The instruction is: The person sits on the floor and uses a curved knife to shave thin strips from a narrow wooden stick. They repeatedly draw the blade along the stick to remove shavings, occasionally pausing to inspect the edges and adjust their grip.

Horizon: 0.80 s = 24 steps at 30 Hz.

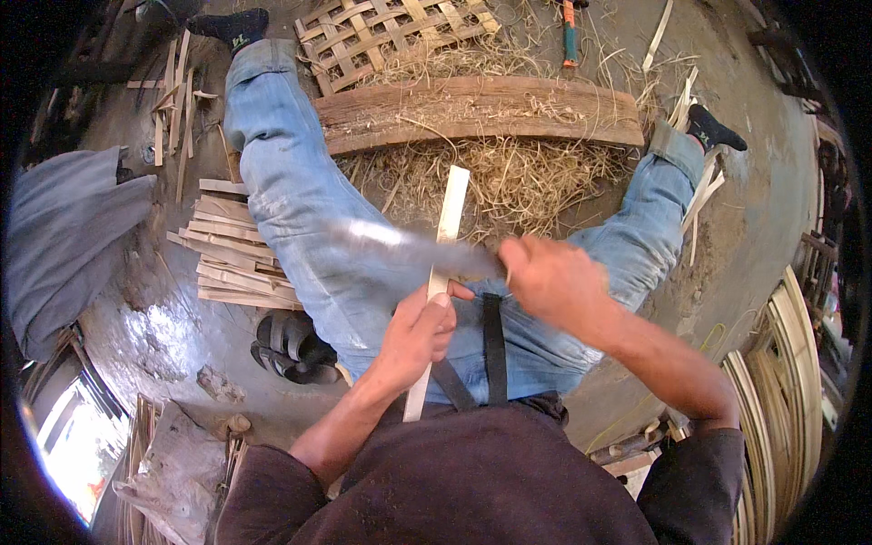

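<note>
Left hand [420, 331] clenched round the pale bamboo strip [442, 263] at frame centre, right hand [552, 277] closed on the blurred knife [409, 250] crossing it (over the lap): best kept shallow, blade driven away from fingers.

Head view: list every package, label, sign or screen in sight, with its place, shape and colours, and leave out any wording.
No packages, signs or screens show.
Small pale marks: on the dark sock at upper left and the dark sock at upper right; too small to make out.
Otherwise only unlabelled things: the left hand grips a pale bamboo strip, and the right hand holds a blurred knife across it.
</note>
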Motion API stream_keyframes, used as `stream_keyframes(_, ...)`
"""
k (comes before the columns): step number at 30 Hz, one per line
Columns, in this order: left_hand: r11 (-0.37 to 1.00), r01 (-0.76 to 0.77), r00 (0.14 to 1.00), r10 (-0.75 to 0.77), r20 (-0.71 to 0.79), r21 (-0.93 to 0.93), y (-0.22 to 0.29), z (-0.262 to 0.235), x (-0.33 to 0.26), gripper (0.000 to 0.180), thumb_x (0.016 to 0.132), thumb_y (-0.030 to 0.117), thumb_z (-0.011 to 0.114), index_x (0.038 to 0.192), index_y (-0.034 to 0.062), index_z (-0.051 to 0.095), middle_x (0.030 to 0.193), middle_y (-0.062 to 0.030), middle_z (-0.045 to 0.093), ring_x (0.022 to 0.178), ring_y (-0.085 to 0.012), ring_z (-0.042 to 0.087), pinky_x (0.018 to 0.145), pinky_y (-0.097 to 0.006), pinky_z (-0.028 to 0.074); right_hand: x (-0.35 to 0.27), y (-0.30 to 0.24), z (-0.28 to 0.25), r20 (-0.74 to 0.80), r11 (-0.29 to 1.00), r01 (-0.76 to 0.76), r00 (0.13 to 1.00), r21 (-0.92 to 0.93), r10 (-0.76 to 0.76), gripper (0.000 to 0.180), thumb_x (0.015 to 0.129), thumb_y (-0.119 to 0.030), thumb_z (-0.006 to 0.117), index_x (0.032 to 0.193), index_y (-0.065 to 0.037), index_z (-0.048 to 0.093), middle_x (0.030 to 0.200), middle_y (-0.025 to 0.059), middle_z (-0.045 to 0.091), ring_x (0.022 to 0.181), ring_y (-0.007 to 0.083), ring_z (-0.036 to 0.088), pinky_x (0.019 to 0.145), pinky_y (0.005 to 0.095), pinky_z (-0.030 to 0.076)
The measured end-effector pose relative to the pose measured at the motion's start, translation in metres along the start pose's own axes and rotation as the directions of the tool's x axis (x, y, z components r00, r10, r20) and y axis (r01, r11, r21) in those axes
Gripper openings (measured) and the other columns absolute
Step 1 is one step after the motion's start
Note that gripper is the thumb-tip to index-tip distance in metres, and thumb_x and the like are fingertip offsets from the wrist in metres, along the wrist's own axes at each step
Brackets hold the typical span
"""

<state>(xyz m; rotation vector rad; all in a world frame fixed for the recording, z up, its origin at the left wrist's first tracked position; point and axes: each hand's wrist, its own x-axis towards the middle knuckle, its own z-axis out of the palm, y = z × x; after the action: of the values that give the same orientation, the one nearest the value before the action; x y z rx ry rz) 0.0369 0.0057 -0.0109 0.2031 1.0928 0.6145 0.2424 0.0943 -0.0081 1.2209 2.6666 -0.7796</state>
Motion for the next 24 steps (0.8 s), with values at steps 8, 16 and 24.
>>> stream_keyframes(8,0.998,0.05,0.999,-0.05,0.001,-0.025,-0.008,0.0,-0.002,0.031,0.103,0.028,0.04,0.117,0.0028,0.05,0.069,0.0064,0.031,0.053,-0.0025,0.026,0.044,-0.019,0.022,0.005,0.008,0.0,0.082,0.975,-0.201,0.978,0.092,0.194,0.015,0.083,-0.011,0.056,0.093,-0.001,0.05,0.081,0.0208,0.063,0.074,0.0414,0.063,0.064,0.0507,0.051)
stream_keyframes(16,0.999,0.04,0.998,-0.039,0.045,-0.023,-0.007,-0.002,0.002,0.03,0.104,0.028,0.039,0.117,0.0029,0.05,0.069,0.0068,0.03,0.053,-0.0021,0.026,0.043,-0.018,0.022,0.007,0.017,0.005,0.148,0.952,-0.262,0.96,0.156,0.24,0.018,0.081,-0.011,0.058,0.094,-0.002,0.048,0.078,0.0212,0.062,0.071,0.0427,0.063,0.062,0.0521,0.05)
stream_keyframes(24,0.998,0.053,0.996,-0.051,0.073,-0.028,-0.005,0.003,-0.001,0.03,0.104,0.028,0.039,0.116,0.0032,0.051,0.069,0.0086,0.031,0.052,-0.0003,0.025,0.044,-0.018,0.021,0.009,0.033,0.001,0.031,0.961,-0.241,0.971,0.137,0.239,0.019,0.083,-0.012,0.058,0.095,-0.002,0.047,0.083,0.0227,0.063,0.074,0.0426,0.064,0.064,0.0516,0.051)
